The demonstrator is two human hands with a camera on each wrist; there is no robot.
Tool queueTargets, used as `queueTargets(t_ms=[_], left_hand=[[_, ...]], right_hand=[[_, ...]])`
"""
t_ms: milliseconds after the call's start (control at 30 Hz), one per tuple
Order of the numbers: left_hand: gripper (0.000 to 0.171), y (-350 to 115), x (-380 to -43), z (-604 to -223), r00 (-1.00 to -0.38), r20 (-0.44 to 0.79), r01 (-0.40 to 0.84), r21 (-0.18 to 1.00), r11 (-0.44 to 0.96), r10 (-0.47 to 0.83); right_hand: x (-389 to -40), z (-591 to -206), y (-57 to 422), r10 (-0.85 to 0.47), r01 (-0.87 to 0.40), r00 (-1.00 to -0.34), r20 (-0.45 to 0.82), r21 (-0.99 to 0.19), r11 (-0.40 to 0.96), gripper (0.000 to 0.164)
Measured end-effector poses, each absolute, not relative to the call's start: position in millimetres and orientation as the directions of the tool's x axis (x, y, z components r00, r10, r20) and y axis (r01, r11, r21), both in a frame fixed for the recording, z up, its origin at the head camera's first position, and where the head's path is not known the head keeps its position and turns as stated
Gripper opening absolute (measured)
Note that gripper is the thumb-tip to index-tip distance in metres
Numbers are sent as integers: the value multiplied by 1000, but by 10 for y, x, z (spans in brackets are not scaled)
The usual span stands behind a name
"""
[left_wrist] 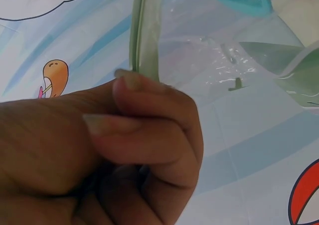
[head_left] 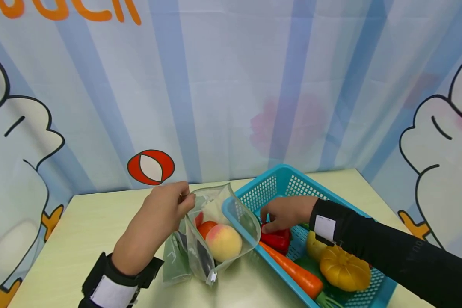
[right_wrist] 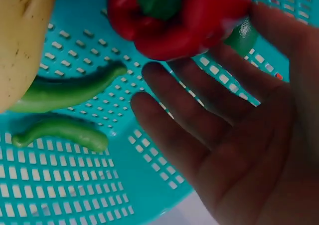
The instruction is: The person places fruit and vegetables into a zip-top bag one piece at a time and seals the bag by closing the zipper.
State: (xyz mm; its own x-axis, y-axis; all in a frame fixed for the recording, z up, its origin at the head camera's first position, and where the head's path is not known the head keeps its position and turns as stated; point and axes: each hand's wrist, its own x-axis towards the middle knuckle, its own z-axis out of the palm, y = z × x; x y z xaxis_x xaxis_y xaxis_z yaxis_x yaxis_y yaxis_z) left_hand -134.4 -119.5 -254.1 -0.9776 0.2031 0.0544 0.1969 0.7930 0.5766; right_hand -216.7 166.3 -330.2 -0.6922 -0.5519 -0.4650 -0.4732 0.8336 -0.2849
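Note:
My left hand (head_left: 155, 224) pinches the rim of a clear zip bag (head_left: 215, 194) between thumb and curled fingers, and the bag's mouth stands wide. Inside the bag lie a peach (head_left: 224, 243) and a red-orange round fruit (head_left: 206, 228), partly covered. My right hand (head_left: 288, 211) reaches into a blue plastic basket (head_left: 281, 169) and grips a red bell pepper (head_left: 280, 242). In the right wrist view, thumb and fingertips touch opposite sides of the bell pepper (right_wrist: 172, 28), whose green stem faces the camera.
The basket also holds a carrot (head_left: 292, 269), a yellow pumpkin (head_left: 344, 268), a potato-like yellow piece (right_wrist: 22, 40) and green chili peppers (right_wrist: 75, 93). It stands right beside the bag on the pale table (head_left: 111, 222). A printed curtain (head_left: 231, 94) hangs behind.

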Motion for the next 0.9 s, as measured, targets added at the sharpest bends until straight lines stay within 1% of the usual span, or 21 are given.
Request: queueTargets(t_ms=[200,333,500,667,833,900], left_hand=[[21,-1197,-1349,-2543,-977,54,199,576,793,206],[22,-1190,-1352,-2541,-980,42,183,576,796,195],[22,-1191,-1355,-2550,-981,42,180,572,801,190],[22,-1192,-1355,-2553,-980,44,185,567,803,194],[22,-1188,-1358,-2549,-978,49,193,568,800,201],[22,-1186,-1359,-2550,-978,49,194,567,801,201]], right_hand=[[-2050,-3348,1601,-502,-439,-684,-529,-250,863,49],[-2015,-3367,1577,-507,-449,-681,-528,-246,859,50],[-2008,-3385,1574,-486,-429,-700,-524,-235,872,53],[-2017,-3357,1599,-497,-422,-702,-511,-265,867,49],[-2064,-3206,1632,-531,-436,-717,-451,-304,847,43],[-2080,-3120,1643,-549,-459,-727,-413,-303,835,41]])
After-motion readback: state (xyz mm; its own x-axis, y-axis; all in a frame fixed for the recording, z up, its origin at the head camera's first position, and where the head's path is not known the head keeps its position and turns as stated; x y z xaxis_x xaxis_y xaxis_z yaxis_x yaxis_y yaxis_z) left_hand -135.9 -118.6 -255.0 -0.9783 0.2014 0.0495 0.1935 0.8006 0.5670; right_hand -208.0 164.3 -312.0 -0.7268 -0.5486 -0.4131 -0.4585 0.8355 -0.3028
